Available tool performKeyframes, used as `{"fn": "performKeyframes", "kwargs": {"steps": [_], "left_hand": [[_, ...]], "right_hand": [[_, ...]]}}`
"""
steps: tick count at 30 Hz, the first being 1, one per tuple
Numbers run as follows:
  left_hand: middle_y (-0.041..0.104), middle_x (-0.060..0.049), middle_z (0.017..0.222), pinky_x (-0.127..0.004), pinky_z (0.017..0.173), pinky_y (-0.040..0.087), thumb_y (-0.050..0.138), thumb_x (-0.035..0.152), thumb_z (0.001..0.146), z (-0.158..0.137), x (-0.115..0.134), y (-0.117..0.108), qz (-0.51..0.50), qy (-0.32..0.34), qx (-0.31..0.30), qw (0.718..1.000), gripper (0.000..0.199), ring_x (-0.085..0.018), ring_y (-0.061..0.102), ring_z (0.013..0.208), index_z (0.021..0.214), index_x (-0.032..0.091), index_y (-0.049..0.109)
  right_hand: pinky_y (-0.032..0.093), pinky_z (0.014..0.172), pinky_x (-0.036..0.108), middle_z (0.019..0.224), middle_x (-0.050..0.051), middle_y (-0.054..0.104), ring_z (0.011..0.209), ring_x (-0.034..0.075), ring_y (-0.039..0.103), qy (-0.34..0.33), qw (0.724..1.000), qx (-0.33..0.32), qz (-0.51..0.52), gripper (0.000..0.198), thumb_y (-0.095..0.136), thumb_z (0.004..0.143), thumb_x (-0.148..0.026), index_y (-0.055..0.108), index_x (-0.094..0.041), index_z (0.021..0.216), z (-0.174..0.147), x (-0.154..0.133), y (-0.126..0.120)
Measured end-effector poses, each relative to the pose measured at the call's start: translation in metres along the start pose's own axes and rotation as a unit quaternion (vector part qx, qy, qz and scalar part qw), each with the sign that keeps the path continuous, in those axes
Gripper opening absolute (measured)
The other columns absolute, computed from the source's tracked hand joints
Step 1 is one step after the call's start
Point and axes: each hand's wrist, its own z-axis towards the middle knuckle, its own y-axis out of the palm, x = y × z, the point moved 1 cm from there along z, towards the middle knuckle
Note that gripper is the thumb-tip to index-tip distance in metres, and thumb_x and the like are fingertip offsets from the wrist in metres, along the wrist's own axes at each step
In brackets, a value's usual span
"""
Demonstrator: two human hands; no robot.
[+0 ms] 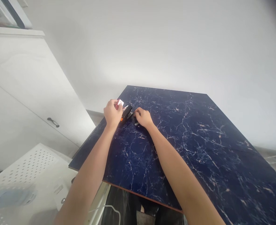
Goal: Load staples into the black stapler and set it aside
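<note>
My left hand (pixel 113 114) is closed around a small red-and-white box (pixel 120 103) near the table's far left part. Just right of that hand lies a black stapler (pixel 128 112) with an orange patch at its near end. My right hand (pixel 143 117) is on the stapler's other side, its fingers curled together low over the tabletop. Whatever is between those fingertips is too small to make out. Below them a small dark piece with a pale end (pixel 136 123) shows on the table, partly hidden by the hand.
The table (pixel 187 140) has a dark blue marbled top and stands by a white wall. To the left are a white cabinet (pixel 23 93) with a black handle (pixel 53 122) and a lower white perforated surface (pixel 32 162) bearing a clear plastic bottle (pixel 13 196). A white cable (pixel 113 208) hangs below the near edge.
</note>
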Motion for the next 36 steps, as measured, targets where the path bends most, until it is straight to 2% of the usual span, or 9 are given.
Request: {"fn": "performKeyframes", "kwargs": {"steps": [5,12,15,18,20,25,30,33,36], "left_hand": [[0.072,-0.009,0.109,-0.042,0.102,0.038,0.055,0.035,0.099,-0.017,0.027,0.006,0.024,0.111,-0.058,0.992,0.021,-0.03,0.06,0.112,0.112,0.023,0.065],[0.07,-0.01,0.112,-0.041,0.098,0.038,0.048,0.029,0.101,-0.014,0.022,0.01,0.054,0.083,-0.07,0.993,0.022,-0.03,0.057,0.111,0.109,0.023,0.068],[0.071,-0.009,0.111,-0.041,0.098,0.038,0.048,0.027,0.101,-0.015,0.025,0.008,0.054,0.1,-0.073,0.991,0.022,-0.029,0.058,0.11,0.108,0.023,0.068],[0.071,-0.009,0.111,-0.04,0.097,0.038,0.048,0.026,0.1,-0.017,0.029,0.007,0.051,0.121,-0.073,0.989,0.022,-0.029,0.058,0.108,0.107,0.022,0.069],[0.071,-0.008,0.111,-0.039,0.097,0.039,0.048,0.025,0.1,-0.019,0.031,0.007,0.044,0.13,-0.068,0.988,0.022,-0.028,0.059,0.107,0.106,0.022,0.069],[0.072,-0.008,0.108,-0.038,0.1,0.041,0.045,0.024,0.102,-0.035,0.04,0.012,-0.001,0.172,-0.098,0.98,0.024,-0.026,0.061,0.106,0.104,0.021,0.068],[0.072,-0.007,0.105,-0.033,0.097,0.046,0.047,0.025,0.101,-0.066,0.064,0.029,-0.083,0.253,-0.188,0.945,0.023,-0.022,0.063,0.102,0.104,0.021,0.07],[0.073,-0.007,0.102,-0.034,0.095,0.047,0.049,0.024,0.099,-0.078,0.092,0.041,-0.087,0.288,-0.255,0.919,0.023,-0.022,0.065,0.102,0.102,0.021,0.072],[0.074,-0.008,0.095,-0.035,0.086,0.05,0.046,0.031,0.101,-0.088,0.128,0.053,-0.052,0.314,-0.312,0.895,0.03,-0.025,0.068,0.095,0.095,0.021,0.074]], "right_hand": [[0.044,0.082,0.027,0.086,0.001,0.077,0.084,0.018,0.069,0.037,0.996,0.054,0.057,0.029,0.037,0.102,-0.031,0.065,-0.024,0.097,0.002,0.008,-0.004],[0.043,0.077,0.027,0.086,0.004,0.074,0.079,0.019,0.066,0.081,0.991,0.093,0.042,0.033,0.038,0.1,-0.032,0.068,-0.023,0.09,0.004,0.012,-0.006],[0.043,0.076,0.026,0.081,0.003,0.074,0.079,0.019,0.066,0.051,0.997,0.053,0.034,0.033,0.041,0.099,-0.032,0.068,-0.023,0.083,0.004,0.009,-0.005],[0.043,0.079,0.025,0.074,0.0,0.073,0.08,0.018,0.068,-0.002,0.998,0.022,0.063,0.032,0.039,0.102,-0.032,0.07,-0.024,0.095,0.003,0.006,-0.003],[0.043,0.081,0.025,0.076,0.0,0.074,0.082,0.017,0.069,-0.014,0.997,0.043,0.065,0.032,0.039,0.103,-0.032,0.07,-0.025,0.101,0.001,0.005,-0.003],[0.044,0.081,0.026,0.077,0.0,0.074,0.078,0.017,0.069,0.026,0.992,0.111,0.05,0.033,0.036,0.103,-0.03,0.068,-0.024,0.104,-0.017,0.004,-0.014],[0.044,0.08,0.026,0.085,0.003,0.074,0.08,0.018,0.067,-0.004,0.994,0.111,0.001,0.033,0.036,0.102,-0.033,0.067,-0.023,0.103,-0.057,0.019,-0.056],[0.041,0.075,0.026,0.079,0.003,0.07,0.076,0.018,0.063,-0.028,0.992,0.085,-0.086,0.032,0.041,0.1,-0.038,0.066,-0.022,0.09,-0.082,0.034,-0.105],[0.037,0.067,0.027,0.064,0.002,0.06,0.063,0.016,0.053,0.008,0.983,0.109,-0.15,0.04,0.04,0.1,-0.044,0.059,-0.022,0.072,-0.102,0.047,-0.155]]}}
